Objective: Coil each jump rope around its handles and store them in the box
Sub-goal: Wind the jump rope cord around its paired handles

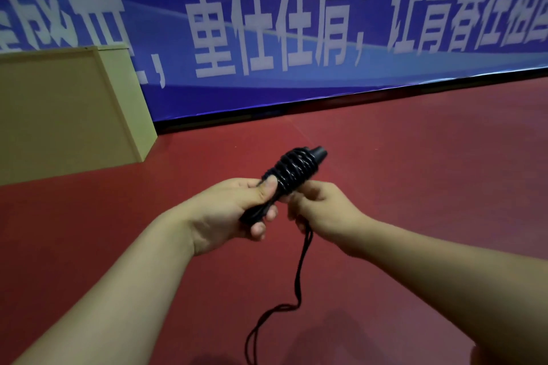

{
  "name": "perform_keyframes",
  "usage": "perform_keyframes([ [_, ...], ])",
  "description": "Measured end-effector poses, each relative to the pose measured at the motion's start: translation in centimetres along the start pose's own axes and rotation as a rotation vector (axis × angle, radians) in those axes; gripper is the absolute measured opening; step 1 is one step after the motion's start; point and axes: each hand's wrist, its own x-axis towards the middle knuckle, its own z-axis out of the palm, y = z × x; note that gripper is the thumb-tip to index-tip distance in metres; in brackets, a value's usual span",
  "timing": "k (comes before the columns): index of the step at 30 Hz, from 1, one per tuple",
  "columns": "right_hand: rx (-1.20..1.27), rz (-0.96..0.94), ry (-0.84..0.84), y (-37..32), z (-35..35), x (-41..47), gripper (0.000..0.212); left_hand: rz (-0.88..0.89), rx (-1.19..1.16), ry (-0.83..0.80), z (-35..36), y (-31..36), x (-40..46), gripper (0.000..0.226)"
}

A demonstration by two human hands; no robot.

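A black jump rope's handles (299, 169) are held together in mid-air above the red floor, with black cord coiled in several turns around their upper part. My left hand (237, 210) grips the lower end of the handles, thumb pressed on the coils. My right hand (323, 210) pinches the cord just beside the coils. The loose rest of the rope (299, 278) hangs down from my right hand as a doubled strand and curves toward the floor at the bottom of the view.
A beige wooden box or cabinet (68, 109) stands on the red floor (415, 163) at the left, against a blue banner wall (296, 38) with white characters.
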Motion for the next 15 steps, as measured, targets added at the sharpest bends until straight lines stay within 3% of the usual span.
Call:
perform_keyframes([
  [3,-0.170,-0.025,-0.086,-0.2,0.9,-0.3,0.017,-0.036,-0.058,0.146,0.0,-0.2,0.5,0.046],
  [10,-0.263,0.041,-0.095,-0.6,1.3,-0.2,0.023,-0.043,0.004,0.101,-0.8,-0.8,0.2,0.006],
  [15,-0.264,0.091,-0.123,-1.1,1.3,-0.5,0.017,-0.011,0.103,0.161,-1.3,-1.3,0.6,0.009],
])
